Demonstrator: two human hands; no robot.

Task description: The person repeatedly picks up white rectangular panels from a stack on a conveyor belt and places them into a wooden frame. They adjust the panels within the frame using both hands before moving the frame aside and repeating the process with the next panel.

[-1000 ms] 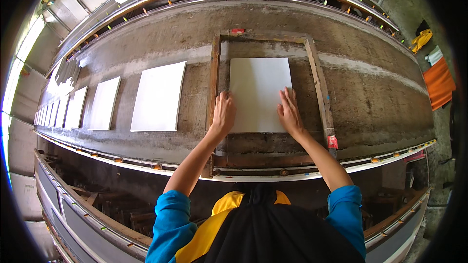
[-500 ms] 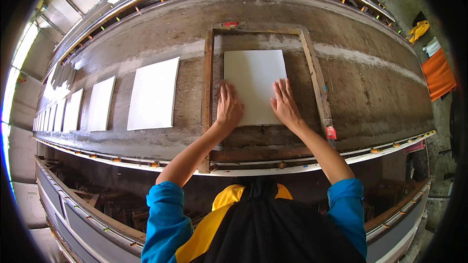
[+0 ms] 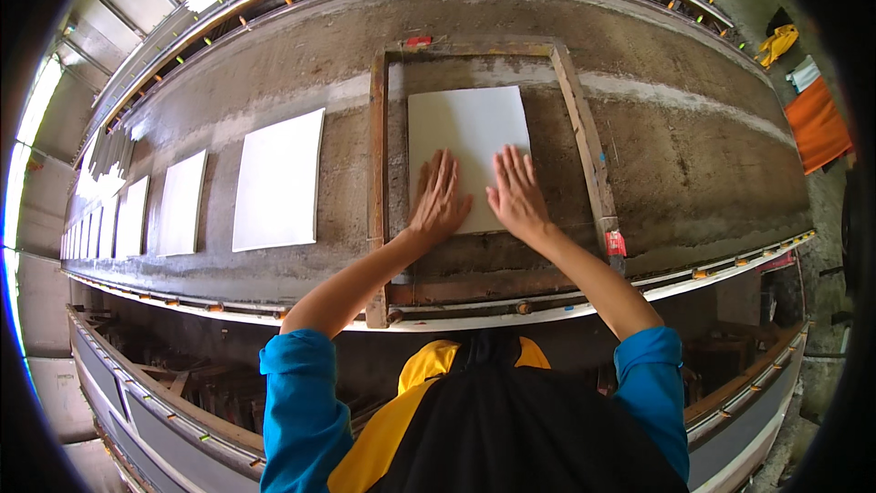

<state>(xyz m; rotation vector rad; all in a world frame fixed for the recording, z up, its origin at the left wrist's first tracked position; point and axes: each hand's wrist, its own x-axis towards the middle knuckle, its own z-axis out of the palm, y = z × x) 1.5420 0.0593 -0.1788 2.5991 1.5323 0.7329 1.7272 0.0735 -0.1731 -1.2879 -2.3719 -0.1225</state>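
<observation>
A white rectangular sheet (image 3: 467,119) lies flat on the long brown table, inside a wooden frame (image 3: 377,146). My left hand (image 3: 442,199) rests flat on the lower left part of the sheet, its fingers stretched away from me. On the lower right part lies my right hand (image 3: 518,194), also flat with fingers slightly apart. Neither hand grips anything. Part of the sheet's near edge is hidden under my hands. The frame surrounds the sheet with a gap on its sides, and its near bar runs by the table's front rail.
Left of the frame, a row of white sheets (image 3: 278,183) recedes along the table (image 3: 693,173). A white rail (image 3: 474,321) with orange pegs edges the near side. Red tape (image 3: 616,243) marks the frame's right corner. Orange cloth (image 3: 818,126) lies beyond the table's right end.
Both hands have shifted inward from the sheet's side edges onto its surface, closer together, fingers now flatter. The view has moved slightly; frame and sheet keep their places on the table.
</observation>
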